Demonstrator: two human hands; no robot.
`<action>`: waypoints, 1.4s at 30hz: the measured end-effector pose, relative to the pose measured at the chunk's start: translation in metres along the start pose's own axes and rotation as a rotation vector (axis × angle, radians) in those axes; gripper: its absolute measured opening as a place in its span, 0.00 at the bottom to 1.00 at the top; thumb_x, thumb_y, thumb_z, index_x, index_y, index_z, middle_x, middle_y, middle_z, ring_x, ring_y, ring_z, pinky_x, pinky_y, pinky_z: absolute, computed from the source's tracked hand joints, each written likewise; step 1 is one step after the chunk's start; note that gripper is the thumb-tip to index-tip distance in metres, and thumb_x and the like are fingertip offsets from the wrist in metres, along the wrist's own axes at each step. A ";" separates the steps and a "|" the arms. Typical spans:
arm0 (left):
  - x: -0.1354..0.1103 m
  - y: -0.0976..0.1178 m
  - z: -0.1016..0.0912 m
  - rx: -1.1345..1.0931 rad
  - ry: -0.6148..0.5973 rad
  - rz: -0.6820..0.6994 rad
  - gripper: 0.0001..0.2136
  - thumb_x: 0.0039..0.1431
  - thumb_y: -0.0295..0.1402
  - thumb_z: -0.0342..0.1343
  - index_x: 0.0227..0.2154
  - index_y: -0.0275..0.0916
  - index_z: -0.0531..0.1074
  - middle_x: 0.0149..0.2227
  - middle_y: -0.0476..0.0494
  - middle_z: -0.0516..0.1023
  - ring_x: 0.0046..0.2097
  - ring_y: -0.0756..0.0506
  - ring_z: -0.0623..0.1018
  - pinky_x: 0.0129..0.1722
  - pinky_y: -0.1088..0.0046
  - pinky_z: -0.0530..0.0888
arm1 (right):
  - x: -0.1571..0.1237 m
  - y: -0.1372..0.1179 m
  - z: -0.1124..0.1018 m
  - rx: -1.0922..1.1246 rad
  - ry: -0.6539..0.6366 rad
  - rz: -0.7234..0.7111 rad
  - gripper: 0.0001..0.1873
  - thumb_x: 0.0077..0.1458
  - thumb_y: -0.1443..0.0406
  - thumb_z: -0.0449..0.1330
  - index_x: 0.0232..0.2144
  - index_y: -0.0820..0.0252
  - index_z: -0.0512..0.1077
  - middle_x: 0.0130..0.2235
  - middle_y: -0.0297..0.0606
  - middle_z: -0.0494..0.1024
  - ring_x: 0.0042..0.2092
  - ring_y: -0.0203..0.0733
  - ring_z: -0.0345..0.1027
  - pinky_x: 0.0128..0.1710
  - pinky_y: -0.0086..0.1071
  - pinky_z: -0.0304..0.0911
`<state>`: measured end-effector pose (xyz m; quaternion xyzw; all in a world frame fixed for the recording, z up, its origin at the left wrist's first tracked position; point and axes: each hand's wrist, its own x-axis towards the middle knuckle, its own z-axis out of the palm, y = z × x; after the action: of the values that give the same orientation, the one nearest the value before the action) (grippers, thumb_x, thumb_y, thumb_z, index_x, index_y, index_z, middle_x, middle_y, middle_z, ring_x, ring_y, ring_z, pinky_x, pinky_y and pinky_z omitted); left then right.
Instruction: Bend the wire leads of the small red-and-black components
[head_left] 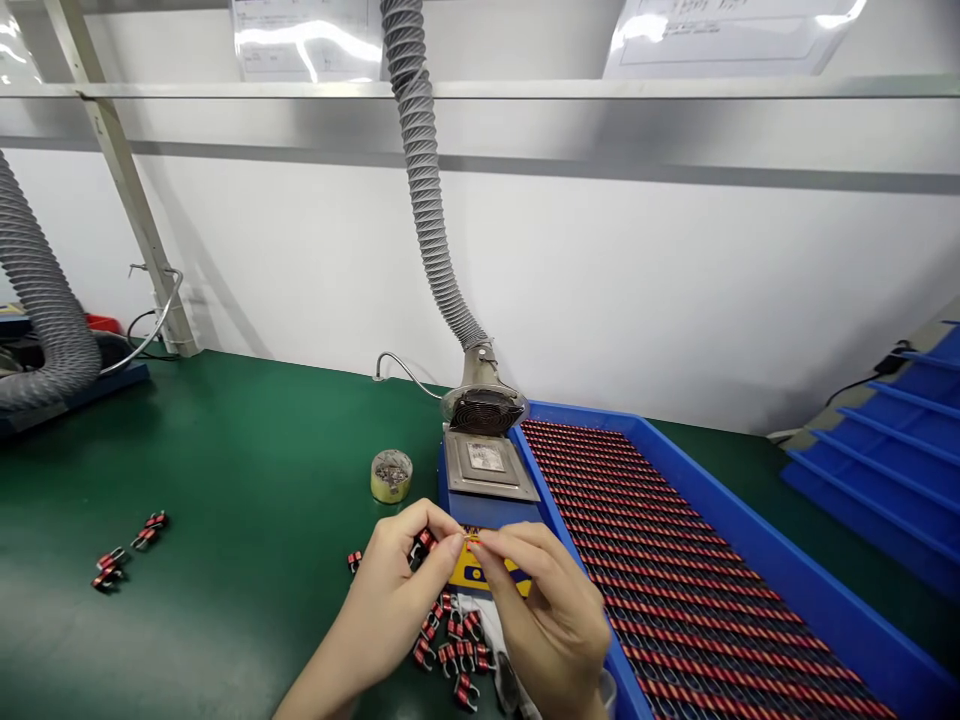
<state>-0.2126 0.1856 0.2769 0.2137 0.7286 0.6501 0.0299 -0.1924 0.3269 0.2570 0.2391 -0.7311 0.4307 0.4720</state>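
My left hand and my right hand come close together in front of the yellow panel of a bench machine. Thumb and forefinger of each are pinched; between the two pinches is a tiny bit of red, too small and too covered to name. Below and behind the fingers lie several small red-and-black parts with bent wire ends, scattered on the green table. A white cloth is partly hidden under my right hand.
A long blue tray at right holds dense rows of red-and-black parts. A tape roll stands left of the machine's metal top. A ribbed grey hose hangs above. Several loose parts lie far left. Blue stacked trays lean right.
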 end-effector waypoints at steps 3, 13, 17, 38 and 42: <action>0.001 0.001 0.000 -0.015 0.002 -0.006 0.11 0.62 0.39 0.50 0.28 0.37 0.68 0.28 0.50 0.70 0.33 0.51 0.67 0.35 0.76 0.63 | 0.005 -0.003 -0.003 -0.039 -0.059 -0.064 0.12 0.54 0.80 0.57 0.35 0.60 0.70 0.30 0.34 0.71 0.31 0.33 0.66 0.31 0.25 0.64; -0.001 0.002 -0.003 0.045 -0.043 0.041 0.12 0.64 0.38 0.49 0.28 0.38 0.68 0.27 0.52 0.67 0.31 0.52 0.65 0.32 0.78 0.63 | 0.009 -0.002 -0.017 0.075 -0.296 0.109 0.13 0.59 0.74 0.55 0.44 0.56 0.70 0.33 0.33 0.75 0.33 0.34 0.69 0.33 0.25 0.64; -0.003 0.000 -0.001 0.171 -0.064 0.133 0.12 0.65 0.37 0.46 0.28 0.38 0.67 0.26 0.53 0.68 0.30 0.53 0.66 0.31 0.79 0.63 | 0.007 0.000 -0.013 -0.060 -0.227 -0.023 0.12 0.58 0.77 0.55 0.41 0.58 0.70 0.31 0.33 0.75 0.30 0.33 0.66 0.31 0.25 0.63; -0.005 -0.004 0.002 0.787 0.122 0.764 0.08 0.62 0.22 0.45 0.31 0.35 0.69 0.22 0.49 0.66 0.24 0.50 0.64 0.23 0.74 0.62 | 0.003 -0.007 -0.009 0.300 -0.300 0.475 0.17 0.65 0.65 0.48 0.23 0.59 0.60 0.22 0.31 0.63 0.24 0.34 0.59 0.24 0.28 0.57; -0.006 -0.003 0.002 0.668 0.147 0.751 0.07 0.61 0.21 0.47 0.33 0.36 0.68 0.22 0.51 0.67 0.24 0.52 0.65 0.24 0.77 0.63 | 0.001 -0.001 -0.013 0.591 -0.238 0.573 0.20 0.66 0.62 0.48 0.21 0.59 0.62 0.20 0.31 0.63 0.24 0.34 0.60 0.25 0.28 0.59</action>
<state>-0.2077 0.1848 0.2720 0.4125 0.7699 0.3607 -0.3270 -0.1862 0.3374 0.2609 0.1993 -0.6623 0.7050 0.1569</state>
